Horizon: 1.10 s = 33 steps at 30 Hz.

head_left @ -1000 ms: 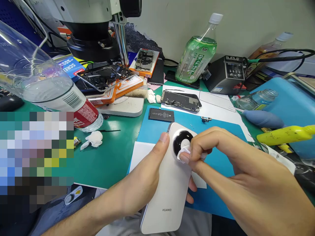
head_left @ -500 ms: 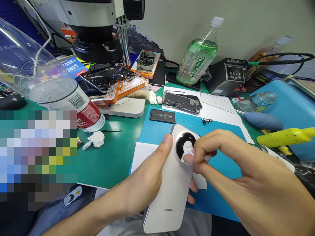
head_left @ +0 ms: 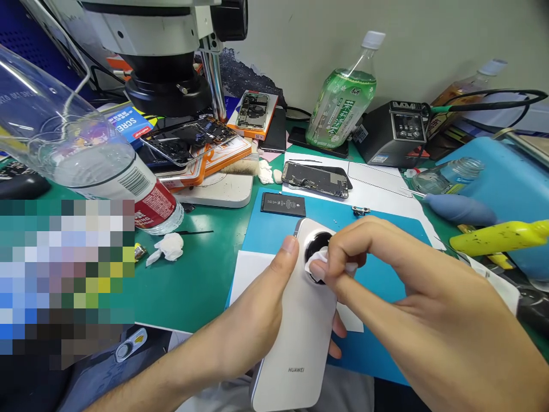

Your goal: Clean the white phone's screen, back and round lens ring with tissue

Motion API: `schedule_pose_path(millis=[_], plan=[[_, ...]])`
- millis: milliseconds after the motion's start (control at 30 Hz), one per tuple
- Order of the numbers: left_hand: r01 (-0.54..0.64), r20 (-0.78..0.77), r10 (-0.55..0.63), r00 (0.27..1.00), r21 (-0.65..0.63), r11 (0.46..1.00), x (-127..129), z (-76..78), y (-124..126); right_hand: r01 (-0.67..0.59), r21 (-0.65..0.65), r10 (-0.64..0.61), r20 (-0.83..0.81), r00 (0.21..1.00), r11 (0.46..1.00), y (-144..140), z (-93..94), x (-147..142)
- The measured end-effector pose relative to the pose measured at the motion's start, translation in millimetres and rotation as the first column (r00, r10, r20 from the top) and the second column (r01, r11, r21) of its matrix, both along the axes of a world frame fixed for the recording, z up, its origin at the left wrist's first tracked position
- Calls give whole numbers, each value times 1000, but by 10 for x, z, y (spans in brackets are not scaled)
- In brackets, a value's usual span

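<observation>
A white smartphone (head_left: 295, 337) marked HUAWEI is tilted over the blue mat, its back facing me. My left hand (head_left: 253, 315) is closed around it, thumb along the left edge and fingertips showing past the right edge. Between the thumb and bent fingers of my right hand (head_left: 386, 274) is a crumpled white tissue (head_left: 317, 260), pressed against the round black camera module (head_left: 318, 243). The tissue and fingers cover much of the module. Behind the phone, a black phone battery (head_left: 283, 204) lies on the blue mat (head_left: 381, 343).
An opened phone screen (head_left: 315, 179) lies on white paper behind the mat. A microscope (head_left: 165, 63) overhangs boxes at left, near a large tilted bottle (head_left: 141, 183). A green drink bottle (head_left: 341, 109) stands at the back. A blue air blower (head_left: 461, 210) and yellow tube (head_left: 500, 239) lie right.
My right hand has moved the tissue slightly left over the camera module, hiding its white centre. My left hand keeps its hold on the phone. The view has shifted slightly.
</observation>
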State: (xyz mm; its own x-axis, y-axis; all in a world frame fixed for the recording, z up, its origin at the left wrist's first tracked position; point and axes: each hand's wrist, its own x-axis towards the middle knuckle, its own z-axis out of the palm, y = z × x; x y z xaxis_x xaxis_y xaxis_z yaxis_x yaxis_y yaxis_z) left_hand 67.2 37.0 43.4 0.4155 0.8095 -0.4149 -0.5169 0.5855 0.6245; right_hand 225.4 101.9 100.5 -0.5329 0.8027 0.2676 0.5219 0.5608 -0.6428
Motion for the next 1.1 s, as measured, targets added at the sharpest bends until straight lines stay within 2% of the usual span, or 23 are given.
schedule_pose_path(millis=[133, 333, 400, 567, 700, 933, 1100], plan=[[43, -112, -45, 993, -17, 999, 3, 41, 11, 12, -64, -11, 9, 1000, 998, -9, 6, 7], [55, -131, -62, 989, -50, 997, 20, 88, 31, 5, -186, -13, -38, 999, 983, -22, 11, -9], [51, -121, -53, 991, -22, 998, 20, 74, 22, -5, -187, 0, -25, 1000, 982, -31, -2, -3], [66, -121, -66, 990, -9, 998, 15, 0, -5, 25, -98, -28, -34, 999, 995, -33, -23, -22], [53, -122, -49, 991, 30, 998, 27, -32, -6, 18, -102, -22, -43, 999, 995, -44, -26, -33], [49, -156, -51, 986, -19, 999, 34, 0, -12, 45, -269, -81, -122, 989, 962, -39, 9, -54], [61, -180, -61, 982, -4, 998, 31, 6, -2, 59, -279, -89, -96, 991, 959, -41, 13, -53]])
